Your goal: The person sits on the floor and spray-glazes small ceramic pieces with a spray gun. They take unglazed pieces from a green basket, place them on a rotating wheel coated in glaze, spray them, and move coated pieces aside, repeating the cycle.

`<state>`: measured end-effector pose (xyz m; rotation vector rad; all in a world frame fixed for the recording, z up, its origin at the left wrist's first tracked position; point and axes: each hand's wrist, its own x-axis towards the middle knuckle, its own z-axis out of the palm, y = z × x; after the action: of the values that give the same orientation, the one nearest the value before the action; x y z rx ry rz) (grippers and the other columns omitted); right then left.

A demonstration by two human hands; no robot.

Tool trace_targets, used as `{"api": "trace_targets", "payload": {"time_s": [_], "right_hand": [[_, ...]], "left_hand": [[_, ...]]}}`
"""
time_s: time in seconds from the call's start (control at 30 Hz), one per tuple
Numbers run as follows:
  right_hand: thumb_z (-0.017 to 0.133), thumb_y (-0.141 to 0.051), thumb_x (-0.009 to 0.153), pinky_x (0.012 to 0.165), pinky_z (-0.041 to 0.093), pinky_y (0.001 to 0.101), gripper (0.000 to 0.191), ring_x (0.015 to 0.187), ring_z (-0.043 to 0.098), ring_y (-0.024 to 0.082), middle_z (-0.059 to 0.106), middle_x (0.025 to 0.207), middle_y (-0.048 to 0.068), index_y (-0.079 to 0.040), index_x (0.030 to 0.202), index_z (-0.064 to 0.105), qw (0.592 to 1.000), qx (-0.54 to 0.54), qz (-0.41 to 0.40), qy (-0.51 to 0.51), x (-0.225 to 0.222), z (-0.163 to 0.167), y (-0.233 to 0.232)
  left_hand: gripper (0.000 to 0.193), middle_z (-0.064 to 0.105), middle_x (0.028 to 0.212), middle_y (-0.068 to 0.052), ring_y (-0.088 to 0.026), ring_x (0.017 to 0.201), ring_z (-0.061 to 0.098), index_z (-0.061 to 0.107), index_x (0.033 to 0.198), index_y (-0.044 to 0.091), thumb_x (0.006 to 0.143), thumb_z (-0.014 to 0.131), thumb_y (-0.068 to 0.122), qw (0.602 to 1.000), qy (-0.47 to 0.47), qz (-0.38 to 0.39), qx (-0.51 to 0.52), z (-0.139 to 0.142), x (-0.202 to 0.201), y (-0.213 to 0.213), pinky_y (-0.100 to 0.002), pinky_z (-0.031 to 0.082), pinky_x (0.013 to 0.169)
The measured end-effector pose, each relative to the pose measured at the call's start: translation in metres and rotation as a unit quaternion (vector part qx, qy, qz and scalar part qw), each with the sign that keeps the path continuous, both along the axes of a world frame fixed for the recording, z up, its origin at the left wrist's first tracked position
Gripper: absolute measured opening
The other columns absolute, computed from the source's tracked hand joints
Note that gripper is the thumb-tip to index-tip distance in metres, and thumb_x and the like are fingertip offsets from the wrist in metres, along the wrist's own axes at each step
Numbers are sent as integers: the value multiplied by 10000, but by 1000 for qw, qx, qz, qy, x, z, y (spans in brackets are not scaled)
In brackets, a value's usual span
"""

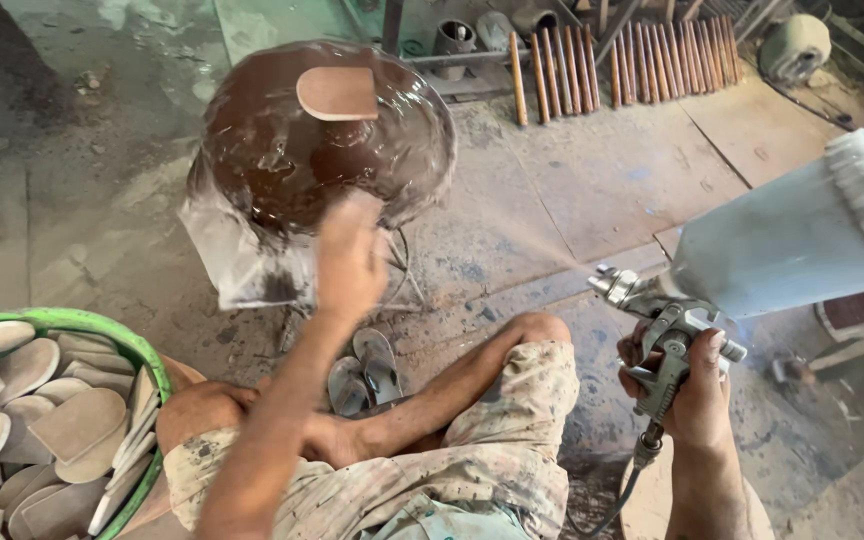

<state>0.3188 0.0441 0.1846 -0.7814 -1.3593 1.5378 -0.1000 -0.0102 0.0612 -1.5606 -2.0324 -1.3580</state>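
Green basket [148, 362] of flat tan pieces at far left. Left hand [349, 255] raised, blurred, at the near edge of the plastic-covered round stand [252, 150]; grip unclear. Tan flat piece [337, 93] lies on the stand, beyond that hand. Right hand [687, 395] clenches spray gun [667, 330], well right.

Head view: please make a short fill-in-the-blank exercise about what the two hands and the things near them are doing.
1. The right hand holds a metal ____ gun with a pale cup on top.
2. The left hand reaches to the round brown ____.
3. One flat sole-shaped piece lies ____ that turntable.
4. The basket of pale pieces has a ____ rim.

Missing words: spray; turntable; on; green
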Motion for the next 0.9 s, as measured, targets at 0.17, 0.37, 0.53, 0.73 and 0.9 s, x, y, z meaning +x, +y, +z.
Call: {"api": "trace_targets", "payload": {"time_s": [0.17, 0.37, 0.53, 0.73, 0.9], "right_hand": [[411, -697, 1090, 555, 438, 331, 718, 814, 543, 235, 577, 992, 138, -4, 1170, 580, 999, 37, 22, 17, 21, -17, 12], [428, -676, 1126, 574, 430, 324, 710, 869, 533, 233, 543, 989, 106, 8, 1001, 573, 990, -35, 95, 101, 30, -22, 23], [386, -713, 1084, 529, 423, 319, 727, 749, 516, 220, 576, 924, 134, -17, 1115, 595, 1000, 24, -5, 10, 25, -17, 24], [413, -690, 964, 485, 442, 321, 692, 757, 593, 218, 610, 934, 99, -56, 1185, 580, 997, -52, 24, 47, 12, 1, 21], [384, -707, 1028, 527, 458, 310, 768, 639, 587, 201, 678, 973, 141, 6, 1228, 589, 996, 49, -37, -70, -3, 25, 16]], "left_hand": [[472, 492, 1544, -254, -457, 1442, 412, 511, 1497, -32, 1117, 539, 248, 989, 43, 143, -20, 15, -105, -27, -573, 303, 1223], [510, 432, 1589, -280, -485, 1475, 375, 476, 1513, -53, 1111, 532, 256, 993, 24, 116, -19, -6, -120, -50, -586, 295, 1225], [560, 429, 1561, -292, -483, 1457, 381, 480, 1511, -31, 1069, 567, 301, 991, 52, 124, 19, -28, -61, -44, -610, 283, 1247], [694, 347, 1579, -283, -457, 1472, 315, 423, 1546, 46, 1005, 537, 465, 989, 58, 115, -69, -44, 13, -12, -622, 195, 1227], [704, 262, 1686, -205, -378, 1576, 230, 324, 1628, 93, 1068, 412, 511, 991, 81, 20, -100, -54, 35, 3, -579, 154, 1301]]}}
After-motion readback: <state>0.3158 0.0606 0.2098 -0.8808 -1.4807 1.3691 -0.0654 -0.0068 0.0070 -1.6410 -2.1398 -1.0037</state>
